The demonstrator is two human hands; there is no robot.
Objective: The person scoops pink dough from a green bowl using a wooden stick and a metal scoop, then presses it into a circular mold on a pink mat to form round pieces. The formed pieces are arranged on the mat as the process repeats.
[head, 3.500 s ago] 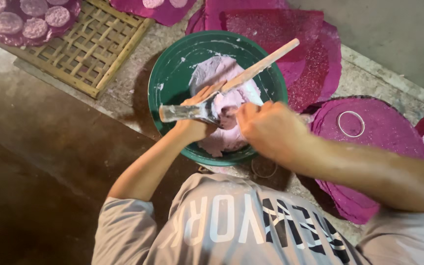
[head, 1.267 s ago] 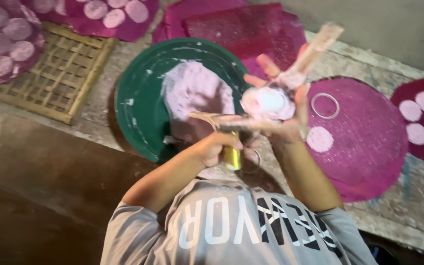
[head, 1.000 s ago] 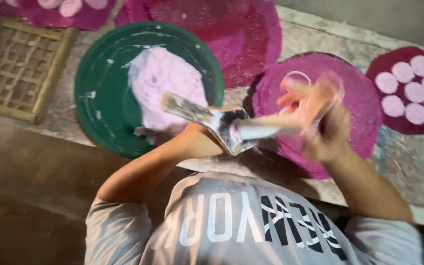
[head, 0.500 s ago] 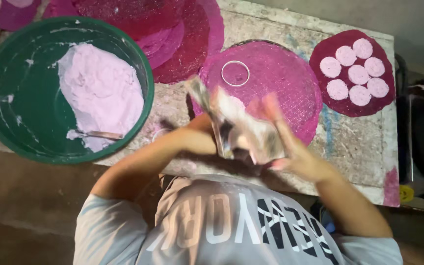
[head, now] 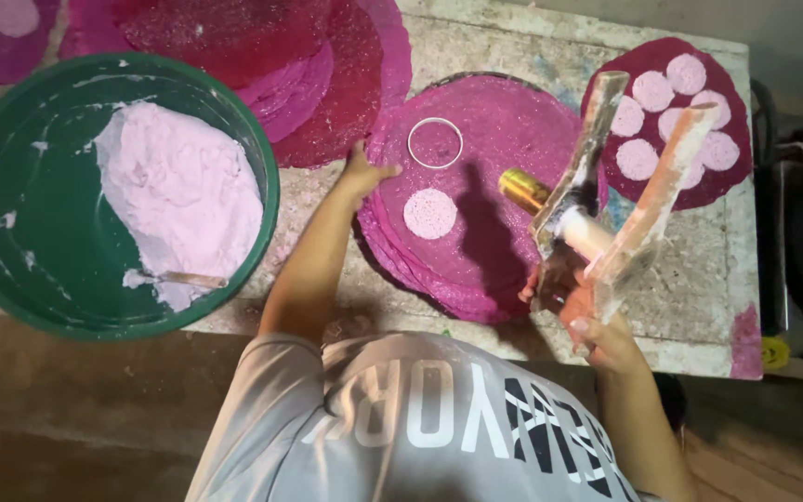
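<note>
We rest our left hand (head: 364, 177) on the edge of the stack of round pink mats (head: 485, 200) on the desk (head: 699, 297), fingers spread open and flat, holding nothing. Our right hand (head: 597, 316) is raised above the desk, fingers closed around a paste-smeared spatula (head: 578, 177) and a flat stick (head: 652, 209) together. On the top mat lie one pale paste disc (head: 430, 213) and, just beyond it, an empty ring mold (head: 435, 142). So we judge the mat barely begun: one disc laid, most of its surface bare. The mat to the right (head: 671, 121) carries about seven discs and looks filled. The green basin (head: 48, 251) at our left holds plenty of pink paste (head: 178, 195).
</note>
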